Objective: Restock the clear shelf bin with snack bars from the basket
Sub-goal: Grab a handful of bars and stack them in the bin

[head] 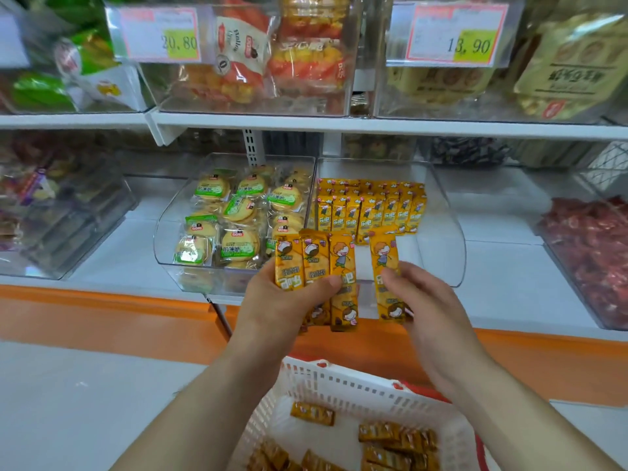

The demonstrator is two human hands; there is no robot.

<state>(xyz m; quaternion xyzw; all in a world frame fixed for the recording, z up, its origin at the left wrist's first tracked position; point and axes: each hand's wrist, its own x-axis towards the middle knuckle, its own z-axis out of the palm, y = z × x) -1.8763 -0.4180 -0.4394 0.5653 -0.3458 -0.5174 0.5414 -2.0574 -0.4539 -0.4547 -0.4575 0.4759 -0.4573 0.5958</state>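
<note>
The left hand [282, 300] holds a fan of bars [306, 260] in front of the bin [445, 232], fingers curled round them and thumb across their fronts. The right hand [424, 307] pinches a single bar [384, 260] upright, just beside the fan. Rows of bars [370, 212] stand at the bin's back. Below, the basket [339, 379] holds loose bars [390, 436].

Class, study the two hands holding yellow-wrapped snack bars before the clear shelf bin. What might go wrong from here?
1. The left hand pinches several yellow-wrapped snack bars fanned in one grip; one may slip out and drop.
2. The upright rows of bars in the clear plastic shelf bin look easy to topple when the right hand adds its single bar.
</note>
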